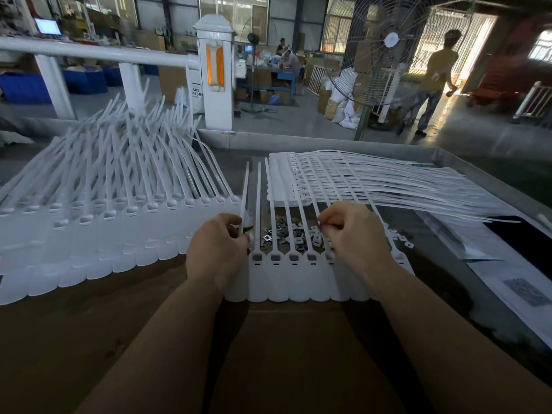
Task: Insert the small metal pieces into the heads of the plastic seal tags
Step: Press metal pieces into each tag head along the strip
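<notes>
Overhead, cardboard worktop (283, 339), seal tags (286, 273), factory fan (391, 40)

- The pile of metal pieces (294, 233) is lying just behind the row of seal tags (298, 273), and the tag straps are crossing over it, leaving only narrow gaps.
- The left hand (216, 249) and the right hand (351, 234) are closing this row from both sides.
- The big heap of tags (104, 210) is blocking the left, and the strap bundle (388, 186) is blocking the far right.
- The near cardboard (283, 354) between the forearms is staying free.

metal pieces (294, 234) lie behind the tag row (298, 273), tag piles (104, 210) left and behind-right.
</notes>
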Tool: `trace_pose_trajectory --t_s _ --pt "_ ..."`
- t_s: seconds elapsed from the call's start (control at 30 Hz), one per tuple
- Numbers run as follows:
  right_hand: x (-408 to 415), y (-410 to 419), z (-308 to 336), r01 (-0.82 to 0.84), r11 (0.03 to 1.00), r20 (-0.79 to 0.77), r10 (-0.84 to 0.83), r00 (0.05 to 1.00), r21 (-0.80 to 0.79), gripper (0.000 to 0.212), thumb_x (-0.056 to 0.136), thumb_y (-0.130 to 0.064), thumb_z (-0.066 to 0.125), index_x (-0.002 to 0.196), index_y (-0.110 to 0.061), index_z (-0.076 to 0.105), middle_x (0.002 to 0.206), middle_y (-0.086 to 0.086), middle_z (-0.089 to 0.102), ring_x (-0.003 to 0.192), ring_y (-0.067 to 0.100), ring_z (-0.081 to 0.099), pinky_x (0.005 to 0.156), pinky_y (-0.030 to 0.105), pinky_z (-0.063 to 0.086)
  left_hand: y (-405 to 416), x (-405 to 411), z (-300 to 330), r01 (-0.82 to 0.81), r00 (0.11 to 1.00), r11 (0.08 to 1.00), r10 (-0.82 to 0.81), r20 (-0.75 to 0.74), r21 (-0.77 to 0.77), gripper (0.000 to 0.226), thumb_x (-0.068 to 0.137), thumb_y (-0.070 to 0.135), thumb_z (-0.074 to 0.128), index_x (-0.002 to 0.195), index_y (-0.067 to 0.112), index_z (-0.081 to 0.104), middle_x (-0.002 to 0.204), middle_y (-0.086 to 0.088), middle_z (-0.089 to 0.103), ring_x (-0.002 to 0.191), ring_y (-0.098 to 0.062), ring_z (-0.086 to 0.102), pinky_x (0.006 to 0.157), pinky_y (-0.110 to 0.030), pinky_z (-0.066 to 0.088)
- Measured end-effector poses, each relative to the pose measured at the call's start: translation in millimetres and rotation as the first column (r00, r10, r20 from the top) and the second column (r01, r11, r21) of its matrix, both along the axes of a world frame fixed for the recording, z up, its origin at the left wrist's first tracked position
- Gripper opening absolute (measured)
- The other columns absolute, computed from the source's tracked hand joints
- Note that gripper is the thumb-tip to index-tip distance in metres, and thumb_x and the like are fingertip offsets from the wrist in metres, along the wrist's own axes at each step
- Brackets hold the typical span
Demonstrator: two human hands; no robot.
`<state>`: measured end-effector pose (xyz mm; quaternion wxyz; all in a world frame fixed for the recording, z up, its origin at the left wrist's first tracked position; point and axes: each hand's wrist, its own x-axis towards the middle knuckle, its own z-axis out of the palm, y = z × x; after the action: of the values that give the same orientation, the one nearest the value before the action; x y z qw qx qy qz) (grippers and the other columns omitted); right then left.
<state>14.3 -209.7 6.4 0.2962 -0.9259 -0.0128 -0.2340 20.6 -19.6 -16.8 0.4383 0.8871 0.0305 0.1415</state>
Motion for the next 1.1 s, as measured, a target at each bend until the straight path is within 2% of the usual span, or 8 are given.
trace_pose_trajectory --t_s 0.13,0.3,0.37,0.5,0.67,0.83,0.97,1.1 --pt "-2.4 -1.2 2.3 -0.022 1.0 -0.006 0.023 1.0 0.021 0.012 0.086 -0.005 0.061 0.091 -0.011 0.07 0.093 0.004 0.07 0.085 0.016 0.065 0.081 0.032 0.054 -0.1 0.4 0.0 0.003 1.0 1.0 -0.003 -0.003 -0.009 0.036 0.085 0.02 0.065 0.121 0.016 0.059 0.108 -0.007 0.066 0.093 -0.021 0.062 0.082 -0.036 0.053" --pt "-6.6 -4.9 2.1 -0.027 0.997 0.008 0.026 1.0 0.072 0.019 0.086 -0.004 0.06 0.099 -0.013 0.07 0.091 -0.003 0.066 0.084 0.005 0.06 0.073 0.006 0.043 0.3 1.0 -0.8 -0.001 1.0 1.0 0.001 0.009 0.001 0.036 0.085 0.02 0.065 0.12 0.015 0.059 0.108 -0.007 0.066 0.092 -0.021 0.062 0.079 -0.033 0.051" --pt "-9.6 -7.2 -0.2 -0.028 0.995 0.005 0.027 1.0 0.1 0.02 0.085 -0.003 0.061 0.099 -0.013 0.071 0.092 -0.003 0.068 0.083 0.002 0.06 0.072 0.002 0.042 0.6 1.0 -1.3 0.0 1.0 1.0 0.0 0.011 0.003 0.036 0.085 0.02 0.064 0.12 0.015 0.059 0.109 -0.007 0.066 0.093 -0.021 0.061 0.079 -0.032 0.051" --pt "-18.6 -11.8 -5.7 -0.056 0.981 -0.009 0.058 0.998 0.187 0.015 0.081 -0.004 0.068 0.096 -0.008 0.071 0.09 0.002 0.071 0.082 0.006 0.066 0.077 0.014 0.051 1.1 0.8 -1.6 0.0 1.0 1.0 0.0 0.004 0.0 0.036 0.085 0.02 0.064 0.121 0.016 0.059 0.109 -0.006 0.066 0.093 -0.02 0.061 0.078 -0.031 0.05" --pt "-25.9 -19.4 -1.4 -0.096 0.928 -0.034 0.116 0.993 0.359 0.014 0.082 -0.003 0.067 0.087 -0.016 0.068 0.081 -0.002 0.071 0.073 0.006 0.068 0.067 0.02 0.057 1.4 0.8 -1.4 -0.003 1.0 1.0 0.003 -0.004 0.013 0.036 0.086 0.02 0.063 0.121 0.016 0.058 0.11 -0.006 0.065 0.094 -0.02 0.06 0.08 -0.032 0.05" --pt "-26.8 -18.7 -1.1 -0.1 0.967 -0.095 0.125 0.988 0.234 0.01 0.08 -0.006 0.069 0.083 -0.016 0.07 0.079 -0.01 0.066 0.076 0.001 0.063 0.066 0.008 0.049 1.3 -0.9 -1.1 0.005 1.0 1.0 -0.005 -0.014 0.017 0.038 0.087 0.02 0.063 0.123 0.015 0.056 0.114 -0.007 0.064 0.099 -0.022 0.06 0.085 -0.036 0.05" --pt "-26.6 -20.2 0.6 -0.134 0.976 -0.155 0.161 0.975 0.172 0.009 0.082 -0.008 0.068 0.088 -0.013 0.07 0.084 -0.005 0.068 0.076 -0.001 0.061 0.066 0.003 0.046 1.5 -1.0 -0.1 0.003 1.0 1.0 -0.003 -0.013 0.025 0.038 0.087 0.02 0.063 0.124 0.015 0.056 0.115 -0.008 0.064 0.1 -0.023 0.06 0.084 -0.035 0.05" --pt "-26.3 -21.3 1.5 -0.148 0.985 -0.217 0.164 0.962 0.089 0.009 0.088 -0.01 0.061 0.092 -0.015 0.068 0.089 -0.007 0.063 0.08 0.0 0.057 0.064 0.006 0.044 2.2 -0.5 -0.5 0.011 1.0 1.0 -0.011 -0.016 0.022 0.038 0.087 0.02 0.062 0.124 0.015 0.056 0.115 -0.008 0.064 0.1 -0.022 0.06 0.084 -0.034 0.049"
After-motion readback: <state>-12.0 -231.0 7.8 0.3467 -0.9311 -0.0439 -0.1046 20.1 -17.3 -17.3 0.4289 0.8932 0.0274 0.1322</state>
